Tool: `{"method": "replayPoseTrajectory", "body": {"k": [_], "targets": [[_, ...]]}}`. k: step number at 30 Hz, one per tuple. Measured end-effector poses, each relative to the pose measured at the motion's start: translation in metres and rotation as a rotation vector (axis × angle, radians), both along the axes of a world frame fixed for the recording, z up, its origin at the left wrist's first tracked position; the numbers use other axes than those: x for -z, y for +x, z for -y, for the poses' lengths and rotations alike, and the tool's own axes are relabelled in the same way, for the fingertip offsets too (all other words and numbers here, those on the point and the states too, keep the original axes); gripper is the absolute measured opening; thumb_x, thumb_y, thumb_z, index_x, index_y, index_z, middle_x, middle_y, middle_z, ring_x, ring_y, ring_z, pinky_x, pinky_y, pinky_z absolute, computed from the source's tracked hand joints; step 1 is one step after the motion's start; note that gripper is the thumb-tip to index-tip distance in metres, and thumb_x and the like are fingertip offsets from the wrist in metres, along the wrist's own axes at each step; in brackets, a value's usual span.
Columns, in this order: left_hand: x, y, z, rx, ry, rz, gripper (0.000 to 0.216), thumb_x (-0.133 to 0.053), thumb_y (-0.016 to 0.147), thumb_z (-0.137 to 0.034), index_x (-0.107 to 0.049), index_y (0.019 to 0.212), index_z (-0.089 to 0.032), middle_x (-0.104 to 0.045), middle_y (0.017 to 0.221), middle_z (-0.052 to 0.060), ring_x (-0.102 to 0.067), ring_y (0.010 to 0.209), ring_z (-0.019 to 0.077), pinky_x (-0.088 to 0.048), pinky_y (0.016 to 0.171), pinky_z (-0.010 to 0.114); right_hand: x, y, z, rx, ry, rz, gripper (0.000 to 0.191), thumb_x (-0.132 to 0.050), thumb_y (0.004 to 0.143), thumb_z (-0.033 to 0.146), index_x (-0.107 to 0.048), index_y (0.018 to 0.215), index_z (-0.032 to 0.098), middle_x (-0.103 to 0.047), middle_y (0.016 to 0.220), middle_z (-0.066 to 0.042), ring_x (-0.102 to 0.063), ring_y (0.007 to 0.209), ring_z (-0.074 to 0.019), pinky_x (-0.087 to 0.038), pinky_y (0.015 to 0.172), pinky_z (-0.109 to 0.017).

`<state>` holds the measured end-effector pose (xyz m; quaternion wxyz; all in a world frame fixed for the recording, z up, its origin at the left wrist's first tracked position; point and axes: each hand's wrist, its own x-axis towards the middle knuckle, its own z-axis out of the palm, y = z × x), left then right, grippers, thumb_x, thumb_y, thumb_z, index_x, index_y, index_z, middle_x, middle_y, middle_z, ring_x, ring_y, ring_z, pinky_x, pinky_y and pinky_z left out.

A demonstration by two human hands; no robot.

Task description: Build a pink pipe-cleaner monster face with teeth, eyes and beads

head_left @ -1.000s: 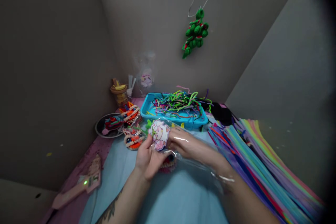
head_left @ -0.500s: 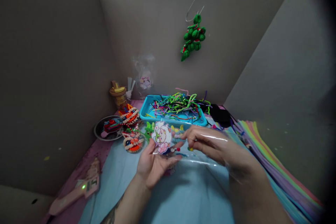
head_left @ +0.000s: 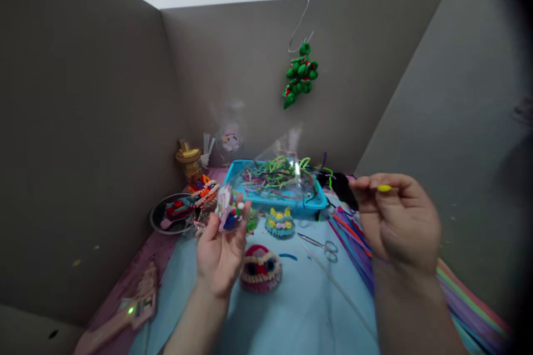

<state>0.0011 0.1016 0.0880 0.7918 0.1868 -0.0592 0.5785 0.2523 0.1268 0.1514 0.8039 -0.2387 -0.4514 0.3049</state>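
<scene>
My left hand (head_left: 219,252) is raised over the blue mat (head_left: 291,310), fingers pinched on the sticker end of a clear plastic bag (head_left: 275,177) with a pink-and-white cartoon sticker (head_left: 225,212). The bag stretches up and right, in front of the blue tray. My right hand (head_left: 397,222) hovers to the right, fingers curled, pinching a small yellow-green bit (head_left: 383,188). A red pipe-cleaner figure (head_left: 261,269) lies on the mat just right of my left hand. A small blue and yellow figure (head_left: 280,223) sits behind it.
A blue tray (head_left: 310,202) of pipe-cleaner scraps stands at the back. Scissors (head_left: 320,244) lie on the mat. Stacked coloured pipe cleaners (head_left: 458,294) run along the right. A metal dish (head_left: 160,216) with figures sits left, a pink glue gun (head_left: 125,310) nearer. A green ornament (head_left: 300,73) hangs on the wall.
My hands have parted: the right pulled out of the bag, up and to the right, and the left drew the bag left. The red figure and scissors now show on the mat.
</scene>
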Motion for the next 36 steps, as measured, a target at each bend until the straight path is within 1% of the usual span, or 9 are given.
{"method": "replayPoseTrajectory", "body": {"k": [4, 7, 10, 14, 16, 24, 30, 33, 36], "targets": [[-0.03, 0.01, -0.027, -0.157, -0.2, -0.035, 0.047, -0.018, 0.098, -0.032, -0.044, 0.134, -0.016, -0.068, 0.111, 0.013, -0.06, 0.11, 0.0178, -0.054, 0.083, 0.021, 0.013, 0.001, -0.017, 0.0, -0.212, -0.059, 0.021, -0.074, 0.069, 0.031, -0.057, 0.077, 0.02, -0.057, 0.066, 0.004, -0.055, 0.063, -0.0096, -0.047, 0.063, -0.022], [-0.055, 0.026, -0.073, -0.301, -0.384, -0.034, 0.038, -0.028, 0.097, -0.027, -0.051, 0.125, -0.014, -0.072, 0.085, 0.009, -0.067, 0.094, 0.0162, -0.057, 0.069, 0.017, 0.023, -0.004, -0.023, -0.096, -0.397, 0.074, 0.024, -0.07, 0.07, 0.037, -0.056, 0.078, 0.02, -0.054, 0.058, 0.005, -0.048, 0.052, -0.0087, -0.038, 0.049, -0.019], [-0.072, 0.044, -0.127, -0.378, -0.427, -0.029, 0.032, -0.037, 0.095, -0.031, -0.053, 0.118, -0.016, -0.07, 0.085, 0.006, -0.068, 0.09, 0.0142, -0.057, 0.064, 0.014, 0.029, -0.012, -0.024, -0.182, -0.499, 0.22, 0.028, -0.066, 0.07, 0.043, -0.054, 0.077, 0.019, -0.051, 0.054, 0.005, -0.043, 0.048, -0.0088, -0.034, 0.045, -0.02], [-0.069, 0.066, -0.181, -0.279, -0.537, -0.09, 0.044, -0.043, 0.091, -0.04, -0.048, 0.118, -0.005, -0.066, 0.096, 0.016, -0.068, 0.091, 0.0211, -0.059, 0.058, 0.021, 0.029, -0.02, -0.023, -0.228, -0.525, 0.383, 0.03, -0.062, 0.072, 0.046, -0.053, 0.076, 0.018, -0.049, 0.054, 0.005, -0.041, 0.049, -0.0089, -0.032, 0.046, -0.021], [-0.063, 0.076, -0.197, -0.283, -0.562, -0.102, 0.034, -0.038, 0.094, -0.031, -0.049, 0.114, -0.006, -0.066, 0.091, 0.013, -0.07, 0.08, 0.0166, -0.057, 0.054, 0.018, 0.028, -0.022, -0.022, -0.238, -0.51, 0.427, 0.029, -0.06, 0.073, 0.046, -0.053, 0.076, 0.018, -0.049, 0.056, 0.004, -0.041, 0.05, -0.0092, -0.033, 0.047, -0.021], [-0.071, 0.101, -0.226, -0.287, -0.469, -0.114, 0.02, -0.042, 0.092, -0.014, -0.057, 0.081, -0.009, -0.062, 0.062, 0.001, -0.063, 0.055, 0.0059, -0.052, 0.052, 0.011, 0.03, -0.016, -0.023, -0.216, -0.517, 0.434, 0.028, -0.057, 0.078, 0.047, -0.053, 0.078, 0.019, -0.049, 0.058, 0.003, -0.041, 0.051, -0.01, -0.032, 0.047, -0.021], [-0.056, 0.061, -0.241, -0.259, -0.45, -0.206, 0.042, -0.036, 0.093, -0.044, -0.052, 0.07, -0.013, -0.055, 0.052, -0.002, -0.056, 0.045, 0.0034, -0.044, 0.041, 0.007, 0.03, -0.007, -0.023, -0.207, -0.52, 0.423, 0.03, -0.058, 0.079, 0.048, -0.053, 0.081, 0.019, -0.048, 0.059, 0.004, -0.04, 0.053, -0.01, -0.032, 0.049, -0.021], [-0.037, 0.058, -0.229, -0.165, -0.454, -0.341, 0.049, -0.033, 0.091, -0.051, -0.051, 0.068, -0.012, -0.053, 0.052, 0.001, -0.054, 0.043, 0.0055, -0.043, 0.038, 0.01, 0.031, -0.007, -0.023, -0.2, -0.513, 0.449, 0.029, -0.058, 0.079, 0.048, -0.053, 0.08, 0.019, -0.047, 0.059, 0.004, -0.041, 0.054, -0.0104, -0.033, 0.049, -0.021], [-0.024, 0.072, -0.195, -0.044, -0.412, -0.495, 0.037, -0.041, 0.093, -0.035, -0.054, 0.069, -0.01, -0.054, 0.053, 0.002, -0.053, 0.043, 0.0066, -0.041, 0.036, 0.011, 0.032, -0.011, -0.024, -0.213, -0.52, 0.496, 0.029, -0.056, 0.08, 0.048, -0.053, 0.08, 0.019, -0.046, 0.058, 0.004, -0.04, 0.052, -0.0105, -0.032, 0.048, -0.021]]}}
